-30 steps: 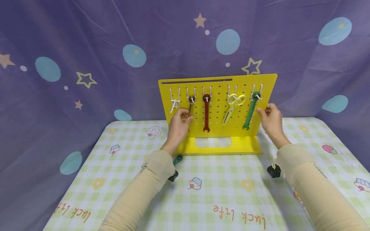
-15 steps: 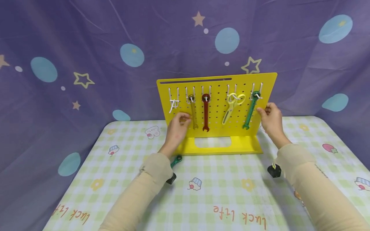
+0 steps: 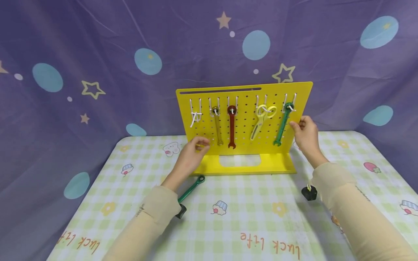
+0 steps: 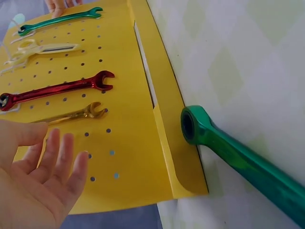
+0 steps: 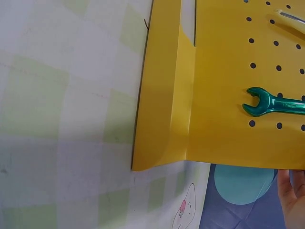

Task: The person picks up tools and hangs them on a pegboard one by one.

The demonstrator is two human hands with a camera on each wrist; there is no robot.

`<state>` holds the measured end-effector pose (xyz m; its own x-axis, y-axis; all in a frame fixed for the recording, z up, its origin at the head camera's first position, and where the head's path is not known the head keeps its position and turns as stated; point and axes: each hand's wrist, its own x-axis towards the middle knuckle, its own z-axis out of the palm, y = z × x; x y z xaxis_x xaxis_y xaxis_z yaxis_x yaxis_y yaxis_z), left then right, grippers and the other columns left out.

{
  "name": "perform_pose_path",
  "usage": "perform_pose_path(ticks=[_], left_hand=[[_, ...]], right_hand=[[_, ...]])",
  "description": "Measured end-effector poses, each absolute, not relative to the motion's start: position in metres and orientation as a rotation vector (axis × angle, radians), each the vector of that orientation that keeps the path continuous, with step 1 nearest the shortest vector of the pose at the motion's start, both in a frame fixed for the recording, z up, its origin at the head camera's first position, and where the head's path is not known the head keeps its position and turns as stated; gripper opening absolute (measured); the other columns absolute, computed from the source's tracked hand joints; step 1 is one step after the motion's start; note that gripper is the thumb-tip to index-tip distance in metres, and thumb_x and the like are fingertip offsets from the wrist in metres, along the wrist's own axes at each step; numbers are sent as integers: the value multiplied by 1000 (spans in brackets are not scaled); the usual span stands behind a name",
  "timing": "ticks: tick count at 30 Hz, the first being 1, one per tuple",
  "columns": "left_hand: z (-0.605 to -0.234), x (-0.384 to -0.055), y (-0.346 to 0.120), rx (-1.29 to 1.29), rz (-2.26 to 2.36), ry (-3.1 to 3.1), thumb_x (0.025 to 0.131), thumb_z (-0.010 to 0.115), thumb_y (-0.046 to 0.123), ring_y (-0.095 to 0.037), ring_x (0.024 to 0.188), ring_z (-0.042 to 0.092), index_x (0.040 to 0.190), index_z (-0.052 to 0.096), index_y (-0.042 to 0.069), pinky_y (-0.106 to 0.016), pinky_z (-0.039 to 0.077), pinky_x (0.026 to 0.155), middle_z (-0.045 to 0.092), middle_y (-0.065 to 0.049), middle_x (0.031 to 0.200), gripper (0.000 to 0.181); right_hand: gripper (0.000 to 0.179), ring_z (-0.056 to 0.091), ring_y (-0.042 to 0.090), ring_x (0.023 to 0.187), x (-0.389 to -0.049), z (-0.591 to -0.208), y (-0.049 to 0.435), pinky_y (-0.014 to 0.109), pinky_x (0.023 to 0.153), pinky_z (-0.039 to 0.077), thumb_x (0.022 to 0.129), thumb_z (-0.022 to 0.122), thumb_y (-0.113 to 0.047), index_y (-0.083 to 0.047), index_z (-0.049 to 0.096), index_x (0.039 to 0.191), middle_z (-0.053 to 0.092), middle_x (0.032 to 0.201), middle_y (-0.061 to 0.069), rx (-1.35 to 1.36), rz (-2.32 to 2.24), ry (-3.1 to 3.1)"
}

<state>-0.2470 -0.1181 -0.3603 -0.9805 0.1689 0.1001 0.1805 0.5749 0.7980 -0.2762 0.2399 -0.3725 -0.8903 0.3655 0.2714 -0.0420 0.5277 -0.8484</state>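
Note:
A yellow pegboard (image 3: 241,123) stands upright on the table. From its white hooks hang a gold wrench (image 3: 218,127), a red wrench (image 3: 232,127), a pair of pale yellow scissors (image 3: 259,123) and a green wrench (image 3: 283,125). My left hand (image 3: 192,154) is in front of the board's lower left, fingers loosely bent and nothing in them; in the left wrist view its fingers lie near the gold wrench (image 4: 71,116). My right hand (image 3: 305,136) grips the board's right edge between thumb and fingers. Another green wrench (image 3: 192,189) lies on the table beside my left forearm.
The leftmost hook (image 3: 196,116) on the board carries no tool. A checked cloth (image 3: 248,210) covers the table, and a purple patterned curtain (image 3: 196,43) hangs behind. Black wrist-worn pieces show at my left sleeve (image 3: 153,206) and right sleeve (image 3: 339,185).
My left hand has let go of the gold wrench, which now hangs on its hook, and has drawn back down and left. The right hand stays on the board's edge.

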Motion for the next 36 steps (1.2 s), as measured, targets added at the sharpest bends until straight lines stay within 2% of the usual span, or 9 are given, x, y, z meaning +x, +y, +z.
perform_pose_path(ticks=[5, 11, 19, 25, 28, 36], left_hand=[[-360, -236, -131, -307, -1392, -2815, 100, 61, 18, -27, 111, 58, 120, 62, 9, -42, 50, 93, 63, -6, 119, 22], [-360, -225, -147, -312, -1340, -2902, 101, 60, 19, -27, 114, 57, 121, 63, 12, -43, 52, 89, 64, -5, 121, 21], [-374, -210, -174, -403, -1213, -3086, 99, 62, 19, -25, 112, 57, 124, 65, 11, -45, 50, 91, 62, -5, 128, 26], [-391, -194, -187, -394, -1113, -3235, 95, 69, 18, -24, 108, 56, 127, 63, 7, -45, 48, 93, 63, -5, 119, 34], [-396, -188, -189, -420, -1058, -3252, 90, 75, 15, -23, 102, 56, 122, 64, 6, -44, 47, 92, 63, -4, 112, 36], [-402, -180, -189, -433, -1005, -3279, 88, 72, 1, -16, 80, 50, 116, 63, 4, -35, 45, 76, 59, 0, 97, 29]], right_hand=[[40, 56, 16, 94, -276, -372, 241, 16, 76, 45, 102, 54, -23, 12, 50, 123, 62, 115, 28, -264, 1335, -2360], [41, 56, 17, 93, -276, -371, 241, 16, 75, 44, 102, 54, -24, 11, 50, 123, 62, 114, 28, -262, 1319, -2370], [40, 58, 23, 98, -276, -370, 240, 17, 77, 45, 103, 54, -23, 11, 51, 122, 62, 115, 27, -264, 1317, -2367], [39, 58, 26, 99, -275, -372, 239, 17, 76, 44, 103, 53, -22, 12, 50, 122, 62, 115, 29, -268, 1318, -2369], [39, 58, 27, 100, -274, -372, 239, 17, 75, 44, 103, 53, -21, 12, 50, 123, 62, 115, 29, -262, 1315, -2374], [43, 57, 32, 102, -272, -370, 240, 18, 74, 42, 104, 49, -25, 12, 48, 126, 59, 117, 29, -236, 1295, -2425]])
